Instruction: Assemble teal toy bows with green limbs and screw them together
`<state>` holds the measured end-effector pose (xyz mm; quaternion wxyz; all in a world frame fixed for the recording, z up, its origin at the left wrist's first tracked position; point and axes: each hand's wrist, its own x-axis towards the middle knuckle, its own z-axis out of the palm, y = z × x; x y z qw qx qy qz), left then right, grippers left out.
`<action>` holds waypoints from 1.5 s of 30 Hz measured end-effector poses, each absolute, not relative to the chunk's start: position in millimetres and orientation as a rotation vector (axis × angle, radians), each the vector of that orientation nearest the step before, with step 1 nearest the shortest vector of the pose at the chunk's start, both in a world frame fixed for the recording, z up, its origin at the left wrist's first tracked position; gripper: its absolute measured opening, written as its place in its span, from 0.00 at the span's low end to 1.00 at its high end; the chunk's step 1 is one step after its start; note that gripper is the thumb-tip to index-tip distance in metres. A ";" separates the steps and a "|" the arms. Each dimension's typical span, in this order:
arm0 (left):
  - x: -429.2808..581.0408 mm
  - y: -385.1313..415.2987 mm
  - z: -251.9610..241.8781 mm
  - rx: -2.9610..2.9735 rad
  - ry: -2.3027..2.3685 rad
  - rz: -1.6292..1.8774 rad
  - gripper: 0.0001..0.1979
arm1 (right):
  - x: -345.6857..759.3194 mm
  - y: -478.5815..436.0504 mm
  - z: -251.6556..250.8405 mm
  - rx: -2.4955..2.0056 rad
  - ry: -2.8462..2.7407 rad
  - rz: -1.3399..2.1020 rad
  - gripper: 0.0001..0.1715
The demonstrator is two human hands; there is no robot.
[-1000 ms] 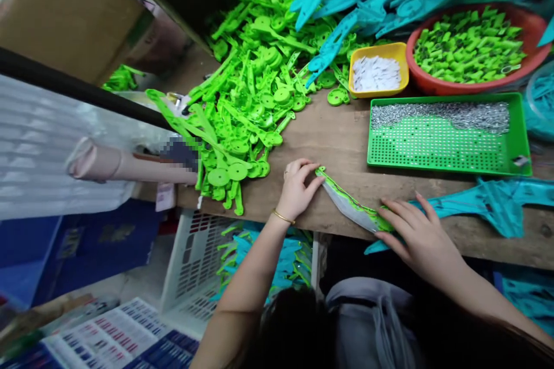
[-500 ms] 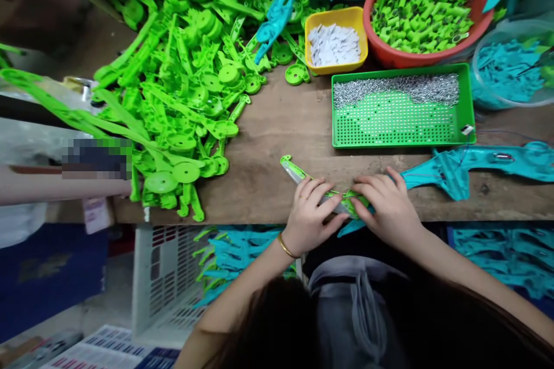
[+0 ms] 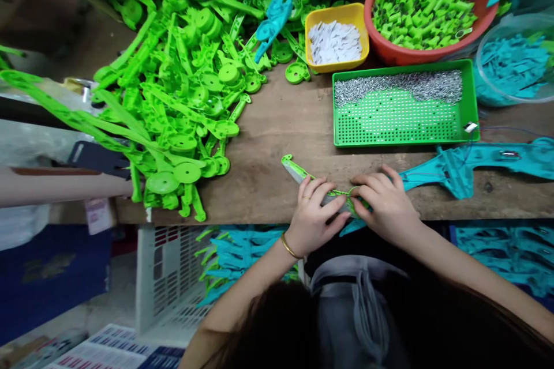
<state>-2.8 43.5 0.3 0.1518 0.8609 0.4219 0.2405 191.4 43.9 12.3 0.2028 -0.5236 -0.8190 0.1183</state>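
Pressing a green plastic strip [image 3: 298, 172] flat near the lower centre of the frame, at the counter [image 3: 277, 127] edge, I have my left hand [image 3: 314, 216] curled over its middle and my right hand [image 3: 387, 204] pinching its near end, both closed on it. I judge this a fitting step; next calls for a steady squeeze at the joint. Since half a second ago, my hands have barely shifted, and the green tray [image 3: 471, 98] sits slightly lower in frame.

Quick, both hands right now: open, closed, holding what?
Left hand: closed on the green-and-grey part lying on the wooden bench.
Right hand: fingers pinched on the same part's other end.
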 end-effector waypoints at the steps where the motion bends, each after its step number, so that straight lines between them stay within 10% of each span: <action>1: -3.0 43.5 0.0 2.468 1.209 0.692 0.11 | 190.6 43.8 11.7 -1.464 -2.280 0.318 0.04; 36: -2.7 45.2 5.0 2.561 1.162 0.530 0.12 | 189.4 32.5 24.2 -1.489 -2.440 0.028 0.07; 45: -11.2 48.9 6.2 2.288 1.124 0.716 0.27 | 192.6 38.7 24.3 -1.460 -2.462 0.142 0.09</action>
